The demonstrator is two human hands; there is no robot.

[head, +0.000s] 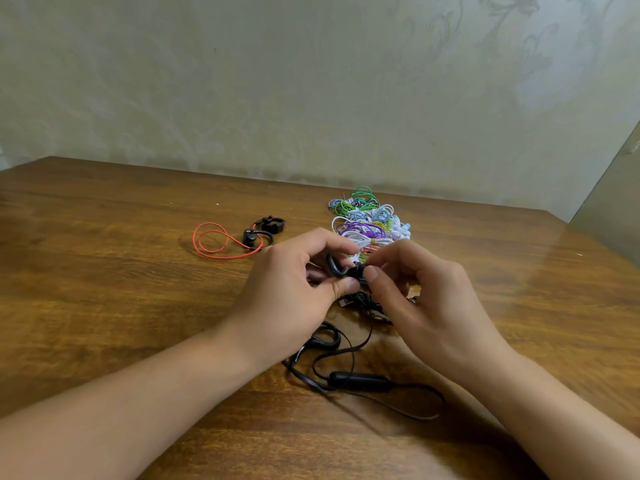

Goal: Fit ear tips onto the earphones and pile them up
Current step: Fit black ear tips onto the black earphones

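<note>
Above the table's middle, my left hand (pixel 294 282) pinches a black ear-hook earbud (pixel 341 268) between thumb and fingers. My right hand (pixel 415 292) meets it from the right, its thumb and forefinger closed on the bud's tip end; the ear tip itself is hidden by the fingers. This earphone's black cable, with an inline remote (pixel 358 380) and the second ear hook (pixel 325 337), trails on the wood below my hands. A red-cabled pair of black ear-hook earphones (pixel 242 237) lies apart at the left.
A heap of coiled wired earphones (pixel 369 220) in green, white, blue and purple sits behind my hands near the wall. The wooden table (pixel 121 289) ends at a patterned wall at the back and an edge at the right.
</note>
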